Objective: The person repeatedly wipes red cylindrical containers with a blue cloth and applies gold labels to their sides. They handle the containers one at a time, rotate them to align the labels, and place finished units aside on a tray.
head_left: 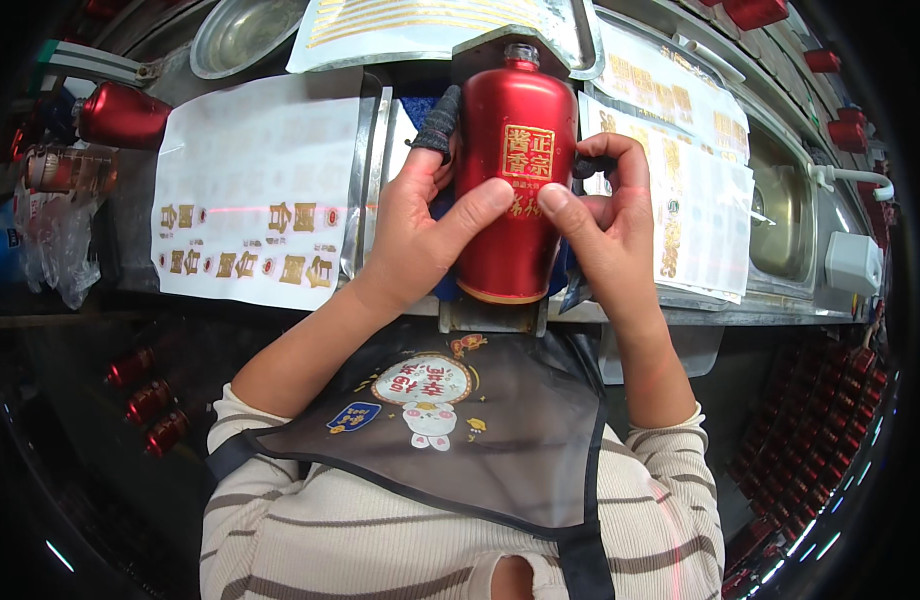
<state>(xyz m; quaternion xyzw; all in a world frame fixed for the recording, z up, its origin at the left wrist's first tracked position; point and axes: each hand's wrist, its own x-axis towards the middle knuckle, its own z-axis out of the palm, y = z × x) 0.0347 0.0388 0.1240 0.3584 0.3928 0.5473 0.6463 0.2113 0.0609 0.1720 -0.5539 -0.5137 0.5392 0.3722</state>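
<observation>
A glossy red bottle (515,245) with a short bare neck lies in front of me, its neck pointing away, on a metal holder (472,318). Gold lettering in a square frame and smaller marks below it show on its face. My left hand (420,205) grips the bottle's left side, thumb pressed on the lower gold marks; dark wrapping covers a finger. From the right, my right hand (615,210) rests its thumb on the same marks, with its fingers curled by the bottle's side and a dark cover on one fingertip. Parts of both hands' fingers are hidden behind the bottle.
At left lies a white sheet of gold decals (260,150); more decal sheets (705,215) lie at right beside a metal sink (785,225). Behind are a metal bowl (242,38) and a tray with gold strips (400,25). Another red bottle (120,115) lies far left.
</observation>
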